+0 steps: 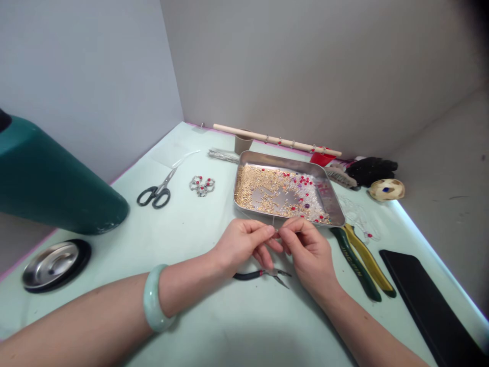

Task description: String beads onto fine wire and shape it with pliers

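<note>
A thin wire (pixel 273 221) ran just before the metal tray's (pixel 254 211) near rim, pinched by my left hand (pixel 240 240) and right hand (pixel 311 248), thumbs against fingers. Slim pliers (pixel 263 273) lay below on the smooth counter (pixel 198 326); grainy gold beads (pixel 246 188) filled the tray's left.

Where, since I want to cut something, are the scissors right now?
In the head view, the scissors lie left of the picture's middle, between the dark green bottle and the red-beaded wire piece.
</note>
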